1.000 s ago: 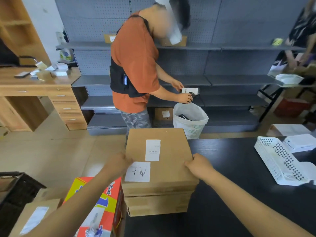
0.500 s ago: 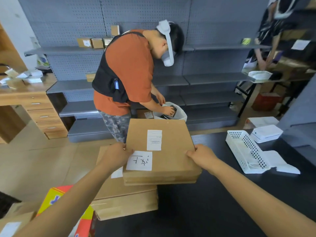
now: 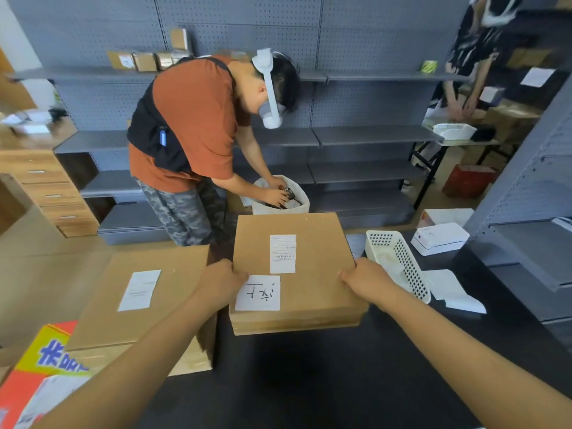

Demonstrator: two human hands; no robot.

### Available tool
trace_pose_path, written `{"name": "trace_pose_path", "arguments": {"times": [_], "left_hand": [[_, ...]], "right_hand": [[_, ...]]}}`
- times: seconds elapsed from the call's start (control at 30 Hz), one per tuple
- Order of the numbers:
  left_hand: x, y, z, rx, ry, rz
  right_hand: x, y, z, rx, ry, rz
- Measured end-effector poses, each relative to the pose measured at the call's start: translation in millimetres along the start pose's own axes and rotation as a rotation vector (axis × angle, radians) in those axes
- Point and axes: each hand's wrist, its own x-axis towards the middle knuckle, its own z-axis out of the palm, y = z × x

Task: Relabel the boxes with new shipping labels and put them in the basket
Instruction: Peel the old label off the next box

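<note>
The flat box (image 3: 309,274) is held between both hands, left hand (image 3: 220,281) and right hand (image 3: 365,281) with fingers curled on its side edges, and should be set down flat on the dark worktop (image 3: 309,382) just below them.

person in orange shirt (image 3: 198,119), grey shelving (image 3: 371,134), wooden drawers (image 3: 52,193), white printer (image 3: 439,238)

Flat brown cardboard box (image 3: 309,274) sits level over the black table, with a printed shipping label (image 3: 282,253) near the middle of its top and a white handwritten sticker (image 3: 257,292) just below-left of it. Right beside it is a white perforated plastic basket (image 3: 399,264). Another labelled box (image 3: 139,295) lies off to the left.
</note>
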Motion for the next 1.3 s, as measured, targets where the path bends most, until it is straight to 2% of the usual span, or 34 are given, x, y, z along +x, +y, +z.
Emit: {"name": "trace_pose_path", "arguments": {"times": [0.4, 0.67, 0.87, 1.03, 1.17, 1.27, 1.3], "left_hand": [[43.9, 11.7, 64.0, -0.104, -0.131, -0.089], [59.4, 10.2, 118.3, -0.095, -0.194, -0.219], [59.8, 4.6, 166.0, -0.125, -0.175, -0.363], [61.3, 1.1, 194.5, -0.223, -0.142, -0.406], [59.4, -9.6, 205.1, -0.33, -0.109, -0.42], [63.2, -21.3, 205.4, -0.398, -0.133, -0.417], [63.9, -23.7, 204.8, -0.411, -0.144, -0.42]], "right_hand": [[66.9, 39.8, 10.4, -0.058, -0.106, 0.102], [107.6, 85.1, 40.7, 0.04, -0.22, 0.205], [135.7, 111.7, 56.6, 0.072, -0.302, 0.225], [150.0, 132.3, 63.8, 0.088, -0.287, 0.215], [154.6, 139.9, 65.4, 0.113, -0.341, 0.241], [158.4, 136.9, 62.8, 0.039, -0.329, 0.238], [157.9, 135.6, 63.2, -0.056, -0.277, 0.173]]}}
